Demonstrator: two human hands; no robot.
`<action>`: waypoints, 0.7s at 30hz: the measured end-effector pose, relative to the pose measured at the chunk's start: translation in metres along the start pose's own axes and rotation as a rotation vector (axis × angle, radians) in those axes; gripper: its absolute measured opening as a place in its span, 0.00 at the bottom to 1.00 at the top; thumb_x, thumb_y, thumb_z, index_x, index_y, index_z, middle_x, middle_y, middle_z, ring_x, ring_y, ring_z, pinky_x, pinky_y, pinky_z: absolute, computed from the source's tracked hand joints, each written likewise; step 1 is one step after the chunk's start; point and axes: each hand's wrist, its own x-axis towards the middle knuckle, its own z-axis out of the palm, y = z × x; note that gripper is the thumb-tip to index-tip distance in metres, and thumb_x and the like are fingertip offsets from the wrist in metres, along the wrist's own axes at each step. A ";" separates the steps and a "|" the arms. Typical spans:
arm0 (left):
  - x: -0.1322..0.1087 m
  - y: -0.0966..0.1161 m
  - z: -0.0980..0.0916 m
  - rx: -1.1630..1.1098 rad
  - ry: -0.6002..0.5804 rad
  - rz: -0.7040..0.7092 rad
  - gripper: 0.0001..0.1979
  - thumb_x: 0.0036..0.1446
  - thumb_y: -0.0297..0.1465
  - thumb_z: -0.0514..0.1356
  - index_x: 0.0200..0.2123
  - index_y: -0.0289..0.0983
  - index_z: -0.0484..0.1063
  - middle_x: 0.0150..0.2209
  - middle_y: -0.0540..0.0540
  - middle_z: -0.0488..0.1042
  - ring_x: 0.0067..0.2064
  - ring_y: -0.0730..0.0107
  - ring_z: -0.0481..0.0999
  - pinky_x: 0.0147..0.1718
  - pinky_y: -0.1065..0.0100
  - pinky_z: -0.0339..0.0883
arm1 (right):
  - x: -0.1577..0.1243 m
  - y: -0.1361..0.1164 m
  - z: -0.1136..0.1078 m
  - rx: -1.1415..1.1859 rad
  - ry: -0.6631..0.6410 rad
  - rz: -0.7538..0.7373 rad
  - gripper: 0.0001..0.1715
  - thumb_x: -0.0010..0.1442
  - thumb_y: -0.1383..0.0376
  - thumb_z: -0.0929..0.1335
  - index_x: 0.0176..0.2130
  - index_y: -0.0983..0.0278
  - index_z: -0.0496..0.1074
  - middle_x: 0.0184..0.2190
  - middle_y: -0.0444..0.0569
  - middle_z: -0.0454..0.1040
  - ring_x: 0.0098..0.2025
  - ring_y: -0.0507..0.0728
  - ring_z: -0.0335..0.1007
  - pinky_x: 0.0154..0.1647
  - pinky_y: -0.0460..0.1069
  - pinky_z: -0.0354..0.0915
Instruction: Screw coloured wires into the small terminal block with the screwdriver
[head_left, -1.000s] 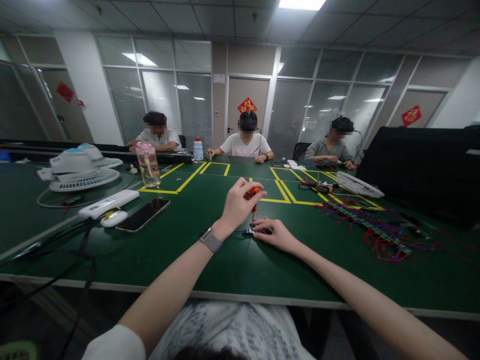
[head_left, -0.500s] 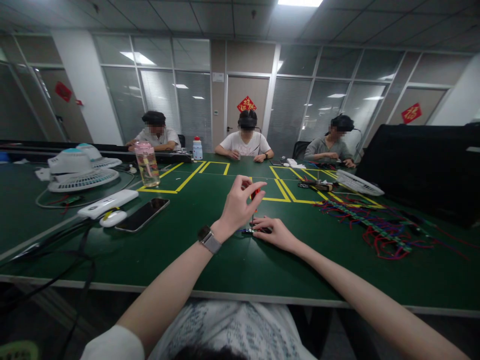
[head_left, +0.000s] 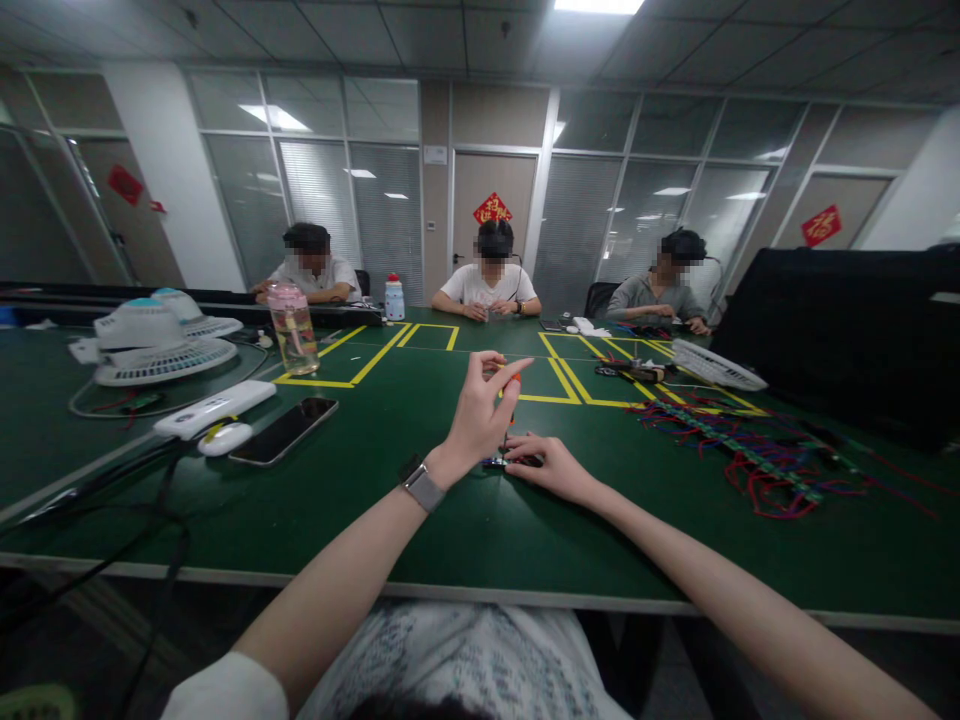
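Note:
My left hand [head_left: 480, 405], with a watch [head_left: 421, 483] on its wrist, is closed around the orange and black handle of a screwdriver [head_left: 515, 392]. The screwdriver stands roughly upright, its thin shaft pointing down at a small dark circuit board [head_left: 495, 462] on the green table. Part of the handle is hidden behind my fingers. My right hand [head_left: 551, 468] lies low on the table with its fingertips pressed on the board's right side, partly covering it. Whether the tip sits in a screw is too small to tell.
Wired circuit boards [head_left: 750, 455] in a tangle lie at the right, before a dark monitor [head_left: 840, 345]. On the left are a phone [head_left: 285, 431], a white mouse [head_left: 225, 438], a power strip [head_left: 217, 408], a pink-lidded bottle [head_left: 294, 330] and white fans [head_left: 161, 345]. Three people sit across the table.
My left hand has turned slightly on the screwdriver, its fingers shifting around the handle. My right hand stays on the board. The person opposite has brought both hands together.

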 end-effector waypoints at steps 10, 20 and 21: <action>0.001 -0.005 0.001 -0.089 0.059 -0.108 0.11 0.55 0.35 0.61 0.42 0.41 0.76 0.42 0.46 0.66 0.41 0.71 0.70 0.44 0.67 0.67 | 0.000 -0.001 -0.001 0.007 -0.006 0.009 0.16 0.54 0.55 0.70 0.40 0.60 0.79 0.47 0.53 0.76 0.54 0.63 0.69 0.63 0.65 0.47; 0.001 -0.008 0.004 -0.230 0.016 -0.149 0.13 0.57 0.34 0.59 0.45 0.40 0.74 0.39 0.46 0.71 0.40 0.71 0.73 0.39 0.70 0.69 | 0.000 -0.001 -0.001 0.009 -0.005 0.001 0.15 0.54 0.56 0.70 0.39 0.60 0.79 0.48 0.53 0.76 0.54 0.63 0.68 0.63 0.65 0.48; 0.001 -0.008 0.003 -0.192 0.033 -0.135 0.12 0.56 0.34 0.60 0.44 0.41 0.75 0.40 0.46 0.70 0.42 0.70 0.72 0.41 0.69 0.69 | 0.000 -0.001 -0.001 0.009 -0.005 0.000 0.15 0.54 0.56 0.70 0.39 0.60 0.79 0.48 0.53 0.76 0.54 0.63 0.68 0.63 0.65 0.48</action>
